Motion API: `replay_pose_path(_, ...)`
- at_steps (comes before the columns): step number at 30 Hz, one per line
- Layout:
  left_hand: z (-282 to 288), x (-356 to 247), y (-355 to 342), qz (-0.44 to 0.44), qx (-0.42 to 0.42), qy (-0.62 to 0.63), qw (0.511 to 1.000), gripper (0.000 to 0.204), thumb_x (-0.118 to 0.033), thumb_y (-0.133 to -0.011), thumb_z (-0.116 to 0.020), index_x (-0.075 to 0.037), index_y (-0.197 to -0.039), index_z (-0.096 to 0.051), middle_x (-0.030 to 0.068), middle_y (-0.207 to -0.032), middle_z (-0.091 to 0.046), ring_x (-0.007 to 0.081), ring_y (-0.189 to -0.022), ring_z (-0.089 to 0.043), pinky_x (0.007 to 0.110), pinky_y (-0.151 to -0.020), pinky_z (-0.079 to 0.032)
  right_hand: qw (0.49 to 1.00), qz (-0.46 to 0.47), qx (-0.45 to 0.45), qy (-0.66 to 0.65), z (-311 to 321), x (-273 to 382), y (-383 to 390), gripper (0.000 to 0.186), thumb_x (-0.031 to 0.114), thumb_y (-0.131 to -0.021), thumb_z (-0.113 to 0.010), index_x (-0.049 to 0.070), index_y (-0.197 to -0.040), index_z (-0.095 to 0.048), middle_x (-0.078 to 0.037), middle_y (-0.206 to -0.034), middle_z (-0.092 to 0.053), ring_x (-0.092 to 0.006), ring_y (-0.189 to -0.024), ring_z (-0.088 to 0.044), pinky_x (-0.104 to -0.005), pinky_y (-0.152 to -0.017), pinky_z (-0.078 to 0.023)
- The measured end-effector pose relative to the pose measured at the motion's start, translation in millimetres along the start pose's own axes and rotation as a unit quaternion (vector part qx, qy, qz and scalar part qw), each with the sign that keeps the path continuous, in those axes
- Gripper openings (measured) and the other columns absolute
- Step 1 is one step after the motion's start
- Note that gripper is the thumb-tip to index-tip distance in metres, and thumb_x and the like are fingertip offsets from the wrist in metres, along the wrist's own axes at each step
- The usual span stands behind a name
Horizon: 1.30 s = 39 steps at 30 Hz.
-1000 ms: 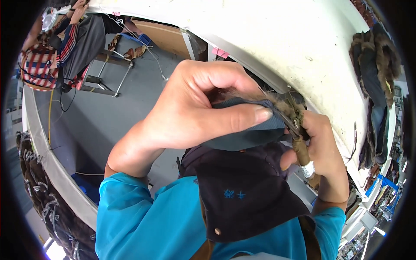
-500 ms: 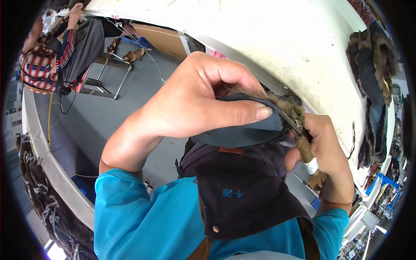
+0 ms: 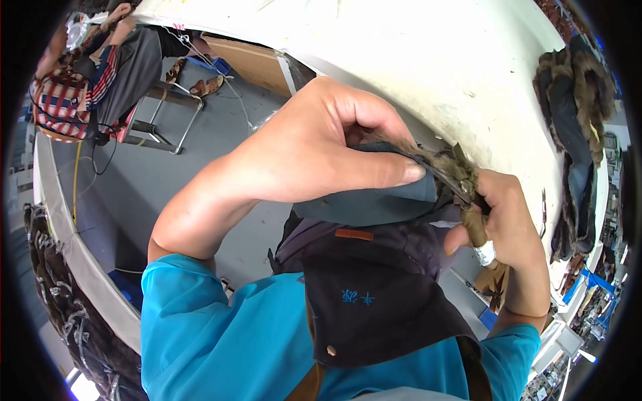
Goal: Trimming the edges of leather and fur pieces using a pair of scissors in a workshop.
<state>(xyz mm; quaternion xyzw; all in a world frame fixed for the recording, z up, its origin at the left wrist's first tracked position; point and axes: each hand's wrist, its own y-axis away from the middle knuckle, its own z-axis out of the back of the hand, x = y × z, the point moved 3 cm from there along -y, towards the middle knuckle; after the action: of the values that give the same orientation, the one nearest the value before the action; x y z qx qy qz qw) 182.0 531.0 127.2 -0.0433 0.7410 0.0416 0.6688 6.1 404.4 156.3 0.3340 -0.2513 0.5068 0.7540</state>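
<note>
My left hand (image 3: 311,150) pinches a fur-edged piece with dark grey-blue fabric (image 3: 374,206) between thumb and curled fingers, the thumb flat along its edge. On the right, my right hand (image 3: 511,214) is closed round scissors (image 3: 475,227) whose handle is wrapped in brown tape with a white band. The metal blades lie against the piece's furry edge, just beyond my left thumb tip. How far apart the blades are is hard to make out. A small olive-brown strip (image 3: 461,157) sticks up beside the blades.
A white-covered table (image 3: 414,47) spans the far side, with dark fur pieces (image 3: 578,147) at its right. Far left, a co-worker in a plaid top (image 3: 63,103) sits on a metal-legged stool (image 3: 157,127). More dark fur (image 3: 67,314) hangs over a rail at left.
Both hands have shifted slightly right with the fabric piece and scissors. The olive-brown strip by the blades now stands up more visibly. The co-worker's hands have moved a little.
</note>
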Motion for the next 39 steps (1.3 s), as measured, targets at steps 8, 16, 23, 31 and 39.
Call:
replay_pose_path(8, -3, 3, 0, 0.023, 0.02, -0.008, 1.0, 0.011, 0.003, -0.074, -0.069, 0.001, -0.084, -0.065, 0.0045, -0.079, -0.064, 0.0093, -0.075, -0.06, 0.022, -0.07, -0.047, 0.997, -0.07, 0.01, -0.014, 0, -11, 4, 0.04, 0.004, -0.052, -0.08, 0.001, -0.085, -0.059, -0.006, -0.055, -0.045, -0.0132, -0.05, -0.039, -0.0273, -0.048, -0.035)
replay_pose_path(16, -5, 4, -2, 0.041, 0.041, -0.035, 0.998, 0.011, 0.002, -0.074, -0.069, 0.002, -0.085, -0.065, 0.005, -0.081, -0.064, 0.0091, -0.076, -0.06, 0.022, -0.07, -0.048, 0.991, -0.131, 0.009, -0.025, 8, -8, 10, 0.021, -0.003, -0.059, -0.067, 0.0, -0.079, -0.059, -0.01, -0.056, -0.051, -0.0151, -0.048, -0.044, -0.0265, -0.048, -0.038)
replay_pose_path(23, -5, 4, -1, 0.069, 0.052, -0.043, 0.995, 0.013, 0.001, -0.074, -0.07, 0.003, -0.086, -0.065, 0.0039, -0.081, -0.063, 0.0071, -0.076, -0.058, 0.02, -0.067, -0.046, 0.99, -0.123, 0.066, -0.006, 8, -11, 9, 0.018, -0.002, -0.059, -0.067, -0.002, -0.073, -0.055, -0.011, -0.054, -0.048, -0.0141, -0.048, -0.041, -0.027, -0.047, -0.037)
replay_pose_path(31, -16, 21, 12, -0.109, -0.061, -0.085, 0.989, 0.013, -0.004, -0.075, -0.07, 0.002, -0.085, -0.063, 0.0029, -0.076, -0.055, 0.0102, -0.069, -0.05, 0.024, -0.062, -0.04, 0.987, -0.073, 0.109, -0.093, 4, -26, 10, 0.028, 0.004, -0.056, -0.078, 0.0, -0.07, -0.054, -0.008, -0.053, -0.049, -0.009, -0.05, -0.04, -0.0263, -0.046, -0.035)
replay_pose_path(39, -21, 16, 12, -0.166, -0.081, -0.096, 0.978, 0.011, 0.001, -0.071, -0.069, 0.001, -0.08, -0.063, 0.0013, -0.065, -0.05, 0.0081, -0.062, -0.044, 0.024, -0.055, -0.034, 0.99, -0.081, 0.109, -0.044, 13, -12, 11, 0.025, 0.003, -0.058, -0.077, 0.0, -0.074, -0.057, -0.006, -0.054, -0.053, -0.0079, -0.05, -0.043, -0.0255, -0.047, -0.035)
